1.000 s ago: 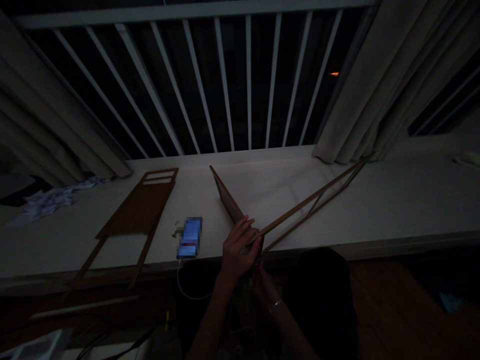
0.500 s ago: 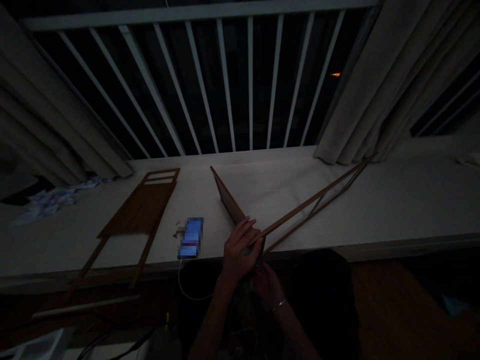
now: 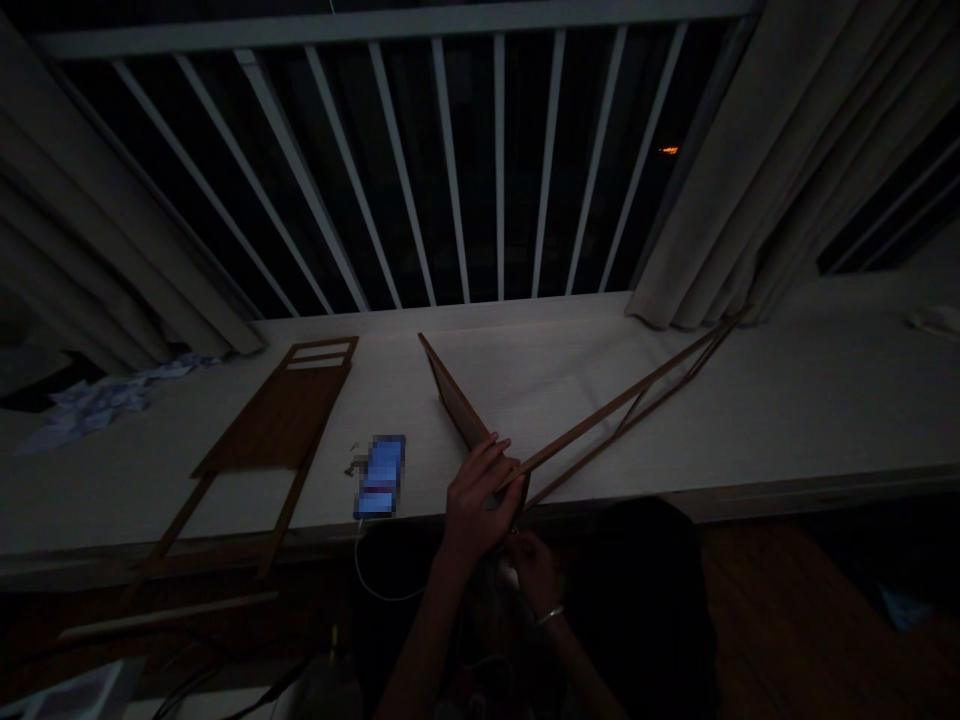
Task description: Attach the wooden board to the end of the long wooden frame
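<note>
My left hand (image 3: 478,495) is closed around the near corner of a wooden piece, where a flat brown panel (image 3: 454,395) and a slim open frame (image 3: 615,405) meet in a V. The panel leans away to the left, while the frame stretches far right across the sill. Just below that corner, my right hand (image 3: 535,568) has its fingers pinched together close to the wood. What they hold is too dark and small to make out. A lit phone (image 3: 381,476) lies left of my hands, its cable (image 3: 363,570) hanging over the edge.
On the pale sill (image 3: 817,400), a slatted wooden piece (image 3: 274,415) lies at left, its legs past the front edge. Crumpled paper or cloth (image 3: 94,408) is farther left. White railing bars (image 3: 499,180) and curtains (image 3: 705,180) stand behind. A pale strip (image 3: 169,614) lies lower left.
My right hand has shifted slightly upward and its fingers have curled in closer below the corner. My left hand and the wooden piece stay almost the same.
</note>
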A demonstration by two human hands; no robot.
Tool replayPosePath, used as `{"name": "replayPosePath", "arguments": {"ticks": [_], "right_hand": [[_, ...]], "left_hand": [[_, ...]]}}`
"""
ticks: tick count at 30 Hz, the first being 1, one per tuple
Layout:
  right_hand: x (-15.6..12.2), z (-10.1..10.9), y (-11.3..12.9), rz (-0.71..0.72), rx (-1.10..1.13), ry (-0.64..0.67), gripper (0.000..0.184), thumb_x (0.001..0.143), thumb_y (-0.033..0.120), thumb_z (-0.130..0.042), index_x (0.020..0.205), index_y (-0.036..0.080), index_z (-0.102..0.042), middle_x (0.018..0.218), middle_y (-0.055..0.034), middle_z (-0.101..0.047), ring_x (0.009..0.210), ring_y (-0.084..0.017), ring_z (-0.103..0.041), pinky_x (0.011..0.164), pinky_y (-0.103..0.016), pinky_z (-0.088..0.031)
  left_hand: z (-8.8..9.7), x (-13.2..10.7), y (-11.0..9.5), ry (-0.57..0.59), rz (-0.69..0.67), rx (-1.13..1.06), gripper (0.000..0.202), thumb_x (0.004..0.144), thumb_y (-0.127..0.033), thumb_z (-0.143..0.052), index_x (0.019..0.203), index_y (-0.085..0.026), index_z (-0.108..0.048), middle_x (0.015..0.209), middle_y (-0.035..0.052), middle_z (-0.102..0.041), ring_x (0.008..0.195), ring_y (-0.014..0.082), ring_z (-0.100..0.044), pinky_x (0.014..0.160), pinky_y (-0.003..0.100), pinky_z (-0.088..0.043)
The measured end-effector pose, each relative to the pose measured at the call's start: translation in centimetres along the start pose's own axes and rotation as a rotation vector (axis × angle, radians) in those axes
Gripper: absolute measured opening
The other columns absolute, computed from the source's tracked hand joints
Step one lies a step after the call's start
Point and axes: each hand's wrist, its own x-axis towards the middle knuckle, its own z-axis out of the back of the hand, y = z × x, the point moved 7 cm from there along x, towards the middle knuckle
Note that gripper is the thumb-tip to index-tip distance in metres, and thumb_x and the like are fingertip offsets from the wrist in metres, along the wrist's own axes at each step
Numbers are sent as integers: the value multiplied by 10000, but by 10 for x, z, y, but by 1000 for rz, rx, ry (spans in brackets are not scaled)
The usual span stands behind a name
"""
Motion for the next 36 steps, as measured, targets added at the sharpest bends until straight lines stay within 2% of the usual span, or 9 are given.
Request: {"name": "replayPosePath", "arguments": {"ticks": [3, 7, 10, 14, 20, 27, 30, 33, 36], "right_hand": [[-1, 5, 8, 64, -81, -26, 270, 620, 446, -642, 606, 179, -603, 503, 20, -550, 499, -118, -453, 489, -217, -330], [2, 9, 6, 58, -76, -18, 274, 616, 445, -647, 622, 172, -636, 542, 6, -584, 524, -126, -481, 499, -218, -351], [5, 9, -7, -33, 19, -9, 288, 566, 438, -688, 613, 160, -631, 506, 11, -575, 490, -117, -487, 478, -215, -359], [8, 7, -23, -143, 189, -35, 359, 504, 412, -734, 728, 153, -624, 512, 5, -602, 471, -124, -522, 475, -226, -398], [10, 0, -27, -221, 342, 17, 325, 513, 379, -741, 711, 155, -614, 566, -19, -645, 541, -156, -593, 540, -253, -453], [-2, -4, -31, -462, 536, 87, 316, 532, 342, -732, 776, 164, -639, 777, -63, -683, 740, -185, -632, 643, -264, -473], [1, 0, -27, -400, 507, 44, 296, 490, 322, -750, 714, 164, -637, 726, -49, -679, 708, -189, -628, 647, -278, -469], [7, 13, -9, -181, 316, -36, 260, 495, 335, -745, 655, 164, -632, 643, -31, -663, 648, -180, -609, 634, -278, -456], [7, 20, 16, 16, 61, -57, 232, 550, 366, -711, 665, 176, -643, 665, -35, -664, 667, -187, -598, 651, -279, -443]], "left_hand": [[0, 0, 0, -5, 1, 1, 172, 746, -147, -548, 907, -169, -605, 1089, 85, -582, 1125, 224, -463, 915, 413, -435], [0, 0, -1, -1, 0, -5, 174, 752, -153, -541, 914, -169, -604, 1093, 90, -580, 1125, 229, -462, 913, 426, -436], [0, 0, -1, -3, -2, 3, 176, 750, -147, -544, 914, -168, -603, 1091, 88, -581, 1126, 226, -461, 914, 422, -436], [0, 0, 0, -8, 0, 3, 177, 746, -144, -550, 915, -168, -597, 1094, 84, -579, 1126, 222, -460, 914, 415, -437], [0, 0, -1, -7, -4, -1, 176, 748, -142, -546, 915, -165, -597, 1088, 86, -582, 1129, 225, -457, 916, 420, -434], [0, 0, 0, -10, 7, -13, 176, 743, -143, -553, 909, -169, -602, 1090, 86, -582, 1128, 229, -459, 915, 425, -436], [0, 0, 0, -3, 10, -16, 172, 745, -141, -549, 906, -168, -603, 1094, 87, -578, 1131, 226, -456, 921, 419, -433], [0, 0, 0, -11, 3, -13, 176, 754, -151, -539, 917, -172, -602, 1090, 86, -582, 1127, 227, -460, 913, 425, -436], [0, 0, 0, -14, -2, -9, 177, 752, -151, -542, 917, -172, -602, 1090, 86, -583, 1126, 229, -462, 912, 428, -435]]}}
